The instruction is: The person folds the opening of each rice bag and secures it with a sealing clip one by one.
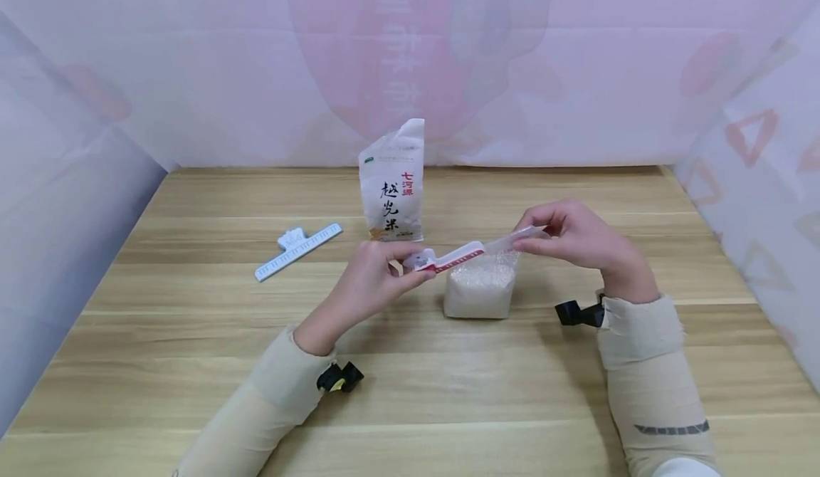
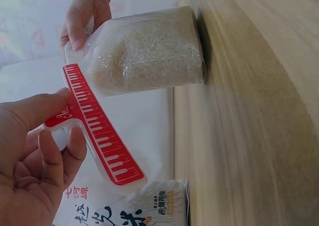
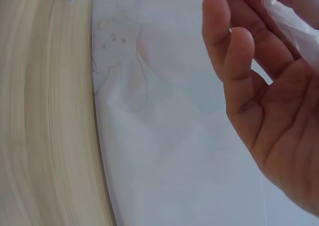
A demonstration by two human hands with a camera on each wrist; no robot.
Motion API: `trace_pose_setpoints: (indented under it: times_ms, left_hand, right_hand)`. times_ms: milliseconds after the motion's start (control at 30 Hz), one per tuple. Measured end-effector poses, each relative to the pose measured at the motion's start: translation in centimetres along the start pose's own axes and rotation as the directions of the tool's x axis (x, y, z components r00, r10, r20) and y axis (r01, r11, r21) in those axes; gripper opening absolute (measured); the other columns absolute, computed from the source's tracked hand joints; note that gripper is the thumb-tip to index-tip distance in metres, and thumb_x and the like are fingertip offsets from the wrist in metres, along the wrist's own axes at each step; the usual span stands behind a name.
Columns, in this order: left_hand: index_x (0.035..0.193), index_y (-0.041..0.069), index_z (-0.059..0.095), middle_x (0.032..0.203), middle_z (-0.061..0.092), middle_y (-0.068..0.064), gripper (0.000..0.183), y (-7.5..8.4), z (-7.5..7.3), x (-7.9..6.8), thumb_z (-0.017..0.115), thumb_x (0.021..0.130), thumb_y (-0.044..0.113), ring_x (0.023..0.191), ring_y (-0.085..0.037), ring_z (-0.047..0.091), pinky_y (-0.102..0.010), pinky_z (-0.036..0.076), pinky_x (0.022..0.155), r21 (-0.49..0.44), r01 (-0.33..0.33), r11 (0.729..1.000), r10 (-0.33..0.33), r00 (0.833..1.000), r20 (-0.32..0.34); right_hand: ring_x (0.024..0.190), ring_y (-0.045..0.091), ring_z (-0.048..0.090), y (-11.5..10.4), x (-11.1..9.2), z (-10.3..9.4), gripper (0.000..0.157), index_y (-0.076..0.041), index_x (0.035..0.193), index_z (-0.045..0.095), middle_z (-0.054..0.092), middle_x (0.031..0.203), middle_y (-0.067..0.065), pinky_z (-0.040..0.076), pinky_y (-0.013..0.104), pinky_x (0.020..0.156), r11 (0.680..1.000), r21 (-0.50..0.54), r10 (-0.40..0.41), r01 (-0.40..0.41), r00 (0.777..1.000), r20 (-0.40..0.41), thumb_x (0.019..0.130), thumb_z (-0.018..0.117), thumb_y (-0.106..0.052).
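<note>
My left hand (image 1: 378, 274) pinches the handle of a red-and-white bag clip (image 2: 102, 128) printed with piano keys. The clip's long bar points toward the gathered top of a clear plastic bag of rice (image 1: 479, 293), which stands upright on the table. In the left wrist view the bar lies close beside the bag's top; whether it touches the plastic I cannot tell. My right hand (image 1: 579, 242) holds that top between thumb and fingers, drawn out to the right. Only a strip of clear plastic (image 3: 294, 29) shows between its fingers in the right wrist view.
Behind the rice bag stands a white printed rice package (image 1: 392, 185) with a slanting top edge. A light blue clip (image 1: 298, 250) of the same shape lies on the wooden table (image 1: 192, 363) at left. White cloth walls enclose the back and sides.
</note>
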State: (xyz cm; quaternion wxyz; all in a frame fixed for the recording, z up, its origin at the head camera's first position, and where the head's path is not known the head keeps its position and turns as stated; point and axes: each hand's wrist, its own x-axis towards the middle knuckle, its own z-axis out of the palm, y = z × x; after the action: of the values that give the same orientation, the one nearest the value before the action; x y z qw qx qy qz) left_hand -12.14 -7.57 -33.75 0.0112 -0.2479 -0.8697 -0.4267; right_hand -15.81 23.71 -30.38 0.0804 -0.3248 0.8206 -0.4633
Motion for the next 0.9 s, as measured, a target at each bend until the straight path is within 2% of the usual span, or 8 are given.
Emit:
trace_pose_setpoints:
  times_ms: [133,300,533,767,900]
  left_hand:
    - [0.106,0.004,0.076,0.084,0.073,-0.007,0.027,0.07,-0.03,-0.01,0.081,0.083,0.017,0.067,-0.01,0.059,-0.019,0.051,0.059,0.011,-0.01,1.0,0.01,1.0,-0.006]
    - [0.106,0.004,0.076,0.082,0.072,-0.005,0.028,0.23,0.09,0.07,0.081,0.083,0.018,0.066,-0.009,0.059,-0.019,0.052,0.058,0.027,-0.038,0.999,0.039,0.999,-0.018]
    - [0.104,0.004,0.076,0.079,0.07,-0.003,0.025,0.46,0.42,0.32,0.081,0.084,0.017,0.066,-0.009,0.058,-0.019,0.052,0.058,-0.005,-0.055,0.998,0.055,0.998,-0.027]
    - [0.105,0.004,0.076,0.079,0.07,-0.004,0.025,0.76,0.64,0.44,0.081,0.083,0.016,0.066,-0.01,0.058,-0.02,0.052,0.058,-0.025,-0.032,0.999,0.032,0.999,-0.034]
    - [0.105,0.004,0.076,0.08,0.071,-0.005,0.025,0.89,0.68,0.4,0.081,0.083,0.015,0.065,-0.01,0.058,-0.02,0.052,0.058,-0.025,-0.042,0.999,0.041,0.998,-0.042]
  right_hand:
    - [0.052,0.009,0.034,-0.03,0.13,0.22,0.006,-0.002,0.082,0.072,0.062,0.069,-0.007,0.028,0.028,0.043,0.999,0.004,-0.053,0.053,0.998,-0.021,0.086,0.073,0.003]
    - [0.052,0.009,0.034,-0.02,0.23,0.43,0.011,-0.004,0.082,0.074,0.063,0.07,-0.011,0.028,0.028,0.043,0.998,-0.001,-0.068,0.068,0.997,-0.036,0.084,0.073,0.006]
    - [0.051,0.007,0.032,-0.15,0.31,0.58,0.011,-0.005,0.082,0.074,0.062,0.067,-0.004,0.026,0.028,0.041,0.996,-0.03,-0.09,0.089,0.995,-0.045,0.084,0.074,0.005]
    - [0.057,0.004,0.043,-0.17,0.31,0.66,0.009,-0.004,0.082,0.074,0.069,0.074,-0.004,0.035,0.024,0.046,0.994,-0.036,-0.104,0.103,0.993,-0.049,0.084,0.075,0.005]
    - [0.057,0.004,0.043,-0.14,0.26,0.64,0.009,-0.004,0.082,0.074,0.069,0.074,-0.007,0.035,0.024,0.046,0.992,-0.032,-0.122,0.12,0.992,-0.042,0.084,0.074,0.005]
